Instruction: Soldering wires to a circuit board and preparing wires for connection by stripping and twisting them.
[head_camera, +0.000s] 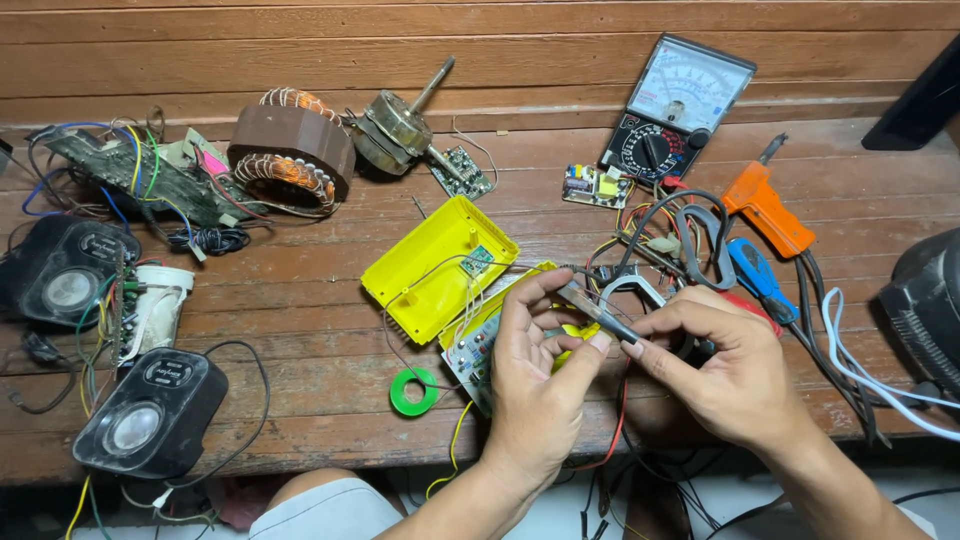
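Note:
My left hand (535, 375) and my right hand (725, 375) meet over the front of a wooden table (300, 300). Both pinch a slim grey metal tool (595, 312) that lies tilted between their fingertips. Under my left hand sits a small circuit board (470, 350) inside a yellow plastic case half (500, 310), with thin wires running from it. The other yellow case half (435, 270) lies open just behind, holding a tiny green board (477, 262).
A green tape roll (413, 392) lies left of my left hand. Further off are an analog multimeter (675, 105), an orange soldering gun (765, 205), pliers (700, 245), a motor stator (290, 150), a rotor (400, 125), two black speakers (150, 410), loose boards and tangled wires.

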